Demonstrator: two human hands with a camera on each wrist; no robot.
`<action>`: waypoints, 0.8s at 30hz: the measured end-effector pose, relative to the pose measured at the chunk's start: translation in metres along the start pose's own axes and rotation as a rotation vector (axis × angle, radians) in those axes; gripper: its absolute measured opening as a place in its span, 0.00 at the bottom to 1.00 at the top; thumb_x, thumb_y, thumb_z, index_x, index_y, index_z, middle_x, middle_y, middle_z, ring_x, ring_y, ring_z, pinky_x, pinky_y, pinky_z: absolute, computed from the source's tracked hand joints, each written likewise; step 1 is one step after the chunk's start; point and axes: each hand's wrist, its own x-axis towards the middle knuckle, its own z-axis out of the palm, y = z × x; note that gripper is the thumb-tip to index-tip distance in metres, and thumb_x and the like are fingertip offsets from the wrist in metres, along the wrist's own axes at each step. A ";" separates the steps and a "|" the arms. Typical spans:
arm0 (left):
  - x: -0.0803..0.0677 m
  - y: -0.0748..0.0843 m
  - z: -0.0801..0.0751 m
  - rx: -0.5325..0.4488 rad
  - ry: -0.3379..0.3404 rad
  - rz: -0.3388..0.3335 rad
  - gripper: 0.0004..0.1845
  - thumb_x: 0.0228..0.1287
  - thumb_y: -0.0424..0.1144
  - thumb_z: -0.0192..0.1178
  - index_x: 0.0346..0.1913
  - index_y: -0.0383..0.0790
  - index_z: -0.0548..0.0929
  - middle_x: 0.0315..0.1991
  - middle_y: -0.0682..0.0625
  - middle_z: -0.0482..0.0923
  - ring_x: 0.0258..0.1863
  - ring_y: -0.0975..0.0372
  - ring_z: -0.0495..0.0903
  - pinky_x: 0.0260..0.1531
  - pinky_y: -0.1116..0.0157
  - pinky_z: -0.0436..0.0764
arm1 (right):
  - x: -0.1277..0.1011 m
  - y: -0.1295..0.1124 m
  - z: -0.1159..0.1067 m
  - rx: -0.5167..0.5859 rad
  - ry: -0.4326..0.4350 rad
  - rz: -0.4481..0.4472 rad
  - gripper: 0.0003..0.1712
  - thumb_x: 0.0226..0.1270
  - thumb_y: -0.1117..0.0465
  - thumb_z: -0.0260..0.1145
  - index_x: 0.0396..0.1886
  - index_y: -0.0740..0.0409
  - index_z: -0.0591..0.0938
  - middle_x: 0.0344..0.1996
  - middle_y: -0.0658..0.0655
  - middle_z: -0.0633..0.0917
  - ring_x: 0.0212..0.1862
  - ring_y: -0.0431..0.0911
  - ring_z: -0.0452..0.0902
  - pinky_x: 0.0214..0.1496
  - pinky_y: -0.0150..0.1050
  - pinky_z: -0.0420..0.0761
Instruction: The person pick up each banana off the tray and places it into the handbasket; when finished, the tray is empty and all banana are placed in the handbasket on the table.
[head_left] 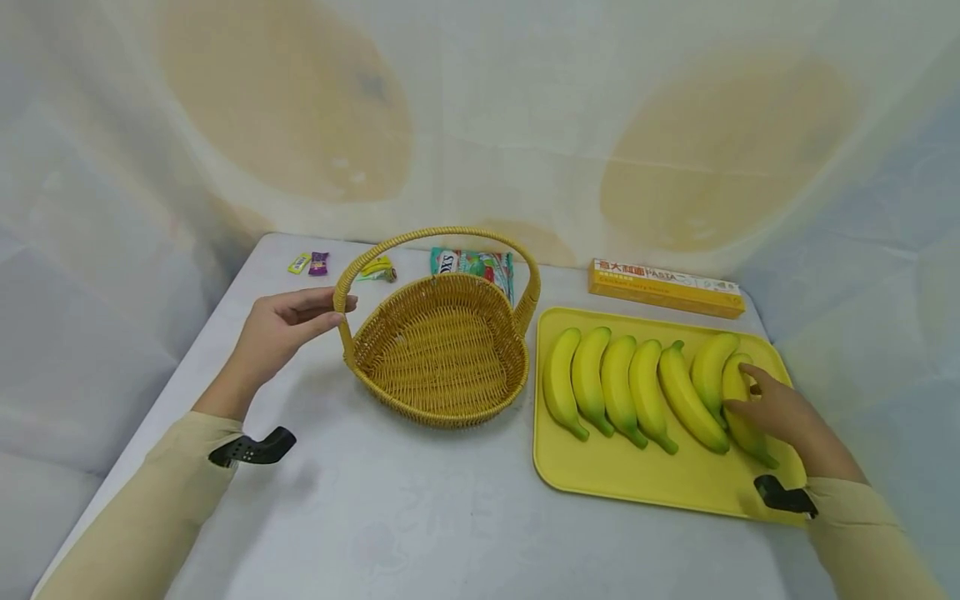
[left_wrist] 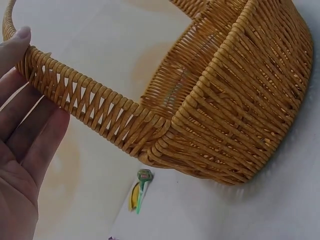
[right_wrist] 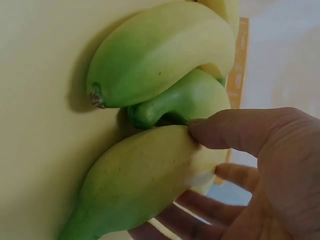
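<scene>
A golden wicker basket [head_left: 442, 414] with a tall arched handle [head_left: 442, 232] stands mid-table, its inside bare. My left hand [head_left: 279, 331] holds the handle's left side; in the left wrist view the thumb lies in front of the woven strip [left_wrist: 95, 102] and the fingers behind it. On the right, a yellow tray [head_left: 600, 477] carries a row of several bananas [head_left: 618, 383]. With thumb on one side and fingers on the other, my right hand [head_left: 780, 410] grips the rightmost banana [right_wrist: 140, 175], which lies beside the others on the tray.
Behind the tray lies an orange and white pasta box [head_left: 663, 287]. A teal snack bag [head_left: 472, 265] is partly hidden behind the basket. Small sweets, including a purple wrapper [head_left: 318, 264] and a yellow packet [head_left: 377, 268], lie at the back left. Light cloth walls surround the table.
</scene>
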 end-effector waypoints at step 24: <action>-0.001 0.005 0.007 0.010 0.031 -0.022 0.18 0.68 0.38 0.68 0.58 0.34 0.85 0.52 0.47 0.87 0.51 0.64 0.86 0.53 0.72 0.82 | -0.005 -0.009 -0.001 0.021 0.087 -0.047 0.50 0.79 0.41 0.55 0.79 0.70 0.46 0.61 0.87 0.67 0.56 0.80 0.71 0.47 0.67 0.79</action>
